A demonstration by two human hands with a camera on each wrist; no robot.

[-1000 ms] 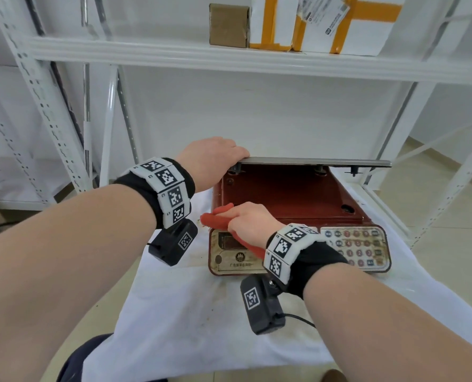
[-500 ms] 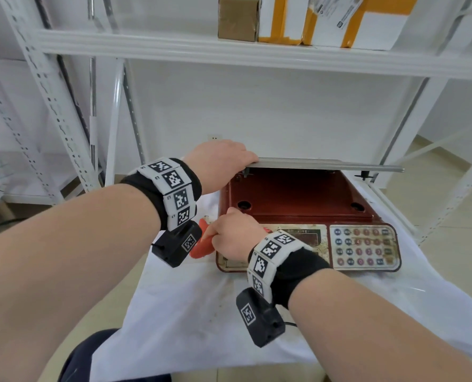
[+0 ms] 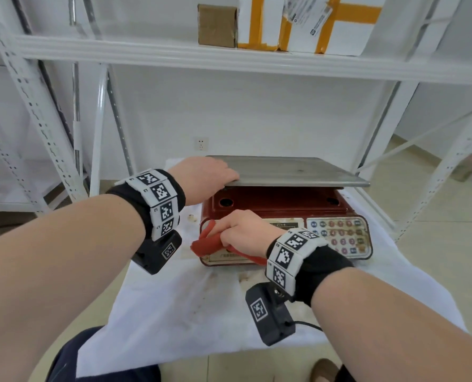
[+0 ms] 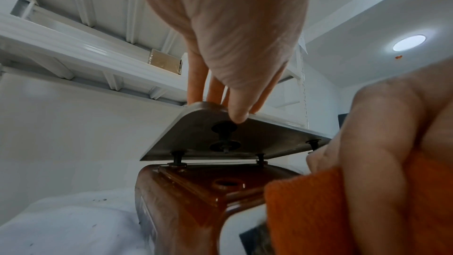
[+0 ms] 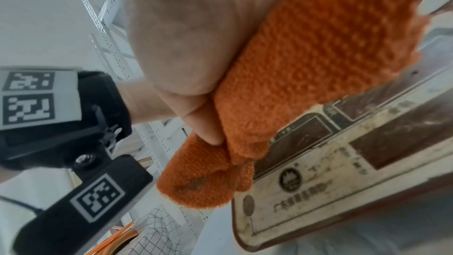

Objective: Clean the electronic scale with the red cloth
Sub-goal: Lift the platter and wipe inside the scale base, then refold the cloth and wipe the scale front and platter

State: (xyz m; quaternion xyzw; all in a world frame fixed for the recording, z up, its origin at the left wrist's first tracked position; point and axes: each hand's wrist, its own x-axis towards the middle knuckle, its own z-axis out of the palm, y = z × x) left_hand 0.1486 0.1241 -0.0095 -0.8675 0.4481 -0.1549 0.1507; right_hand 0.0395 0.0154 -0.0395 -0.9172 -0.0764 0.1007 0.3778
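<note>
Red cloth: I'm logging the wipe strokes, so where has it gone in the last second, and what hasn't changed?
The right hand carried the red cloth left off the display panel's edge, then back onto its left end. The left hand kept pinching the steel weighing plate, raised at its front edge over the scale's red body.

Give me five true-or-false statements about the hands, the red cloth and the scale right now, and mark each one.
1. The right hand grips the red cloth. True.
2. The left hand rests flat on the keypad. False: it pinches the near-left corner of the metal weighing pan, thumb underneath.
3. The pan lies flush on the scale's red body. False: its near edge is lifted off, exposing holes in the body.
4. The cloth is at the scale's front panel, left of the keypad. True.
5. The scale sits on a bare floor. False: it sits on a white sheet.
</note>
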